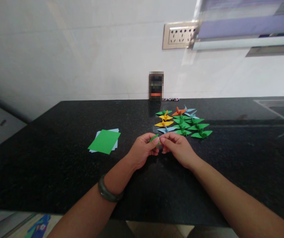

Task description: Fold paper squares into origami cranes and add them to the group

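Origami paper (154, 137), green, sits pinched in our left hand (142, 150) beside our right hand (178, 147), whose hold we cannot tell; probably light, crisp and easily creased, it suits a gentle pinch along its edges.

Small folded green paper (154, 137), pointed tip up, partly hidden, pinched in left fingers (154, 142).

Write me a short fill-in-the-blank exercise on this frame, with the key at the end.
1. The left hand holds a folded paper colored ____, with the right hand close beside it.
2. A bangle circles the person's ____ wrist.
3. Exactly ____ of the paper cranes are yellow.
4. The countertop under the paper stack is ____ in color.

Missing words: green; left; two; black.
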{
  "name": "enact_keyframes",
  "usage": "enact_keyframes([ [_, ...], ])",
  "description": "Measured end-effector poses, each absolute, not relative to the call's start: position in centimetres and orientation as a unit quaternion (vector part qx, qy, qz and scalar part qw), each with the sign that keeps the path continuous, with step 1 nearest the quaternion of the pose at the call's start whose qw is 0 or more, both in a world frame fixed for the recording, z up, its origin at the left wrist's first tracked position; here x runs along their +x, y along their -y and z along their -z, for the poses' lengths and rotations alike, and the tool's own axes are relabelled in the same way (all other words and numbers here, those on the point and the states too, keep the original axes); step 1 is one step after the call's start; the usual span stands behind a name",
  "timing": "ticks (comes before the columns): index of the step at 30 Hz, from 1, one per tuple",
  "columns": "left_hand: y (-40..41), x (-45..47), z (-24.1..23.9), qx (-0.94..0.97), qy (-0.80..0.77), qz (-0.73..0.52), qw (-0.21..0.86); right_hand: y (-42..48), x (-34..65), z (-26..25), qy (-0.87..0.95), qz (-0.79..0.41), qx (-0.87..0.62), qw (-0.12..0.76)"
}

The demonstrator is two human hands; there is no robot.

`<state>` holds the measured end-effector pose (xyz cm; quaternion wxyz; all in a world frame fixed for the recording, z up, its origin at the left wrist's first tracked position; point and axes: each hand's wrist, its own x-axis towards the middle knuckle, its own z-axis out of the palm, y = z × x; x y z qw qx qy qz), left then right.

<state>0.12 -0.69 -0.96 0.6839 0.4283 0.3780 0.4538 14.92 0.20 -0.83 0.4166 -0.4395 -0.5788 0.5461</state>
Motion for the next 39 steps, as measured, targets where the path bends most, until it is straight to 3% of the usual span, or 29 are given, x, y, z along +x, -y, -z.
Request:
enact_keyframes([
  [10, 0.9, 0.2, 0.2, 0.413, -0.341, -0.461, 0.708, 0.2, 15.1, 0.2, 0.62, -0.596, -0.368, 0.355],
  [17, 0.3, 0.3, 0.8, 0.432, -0.478, -0.497, 0.581, -0.3, 15.4, 0.9, 0.704, -0.386, -0.405, 0.437],
  [21, 0.2, 0.1, 0.8, 0.458, -0.477, -0.477, 0.579, -0.4, 15.4, 1.2, 0.729, -0.324, -0.378, 0.469],
  [29, 0.3, -0.4, 1.0, 0.495, -0.394, -0.456, 0.626, -0.6, 15.8, 0.4, 0.59, -0.517, -0.432, 0.445],
  [32, 0.3, -0.3, 0.7, 0.52, -0.402, -0.438, 0.613, -0.6, 15.8, 0.3, 0.602, -0.536, -0.427, 0.411],
  [39, 0.3, -0.2, 0.3, 0.543, -0.437, -0.442, 0.565, -0.5, 15.8, 0.5, 0.584, -0.55, -0.423, 0.421],
])
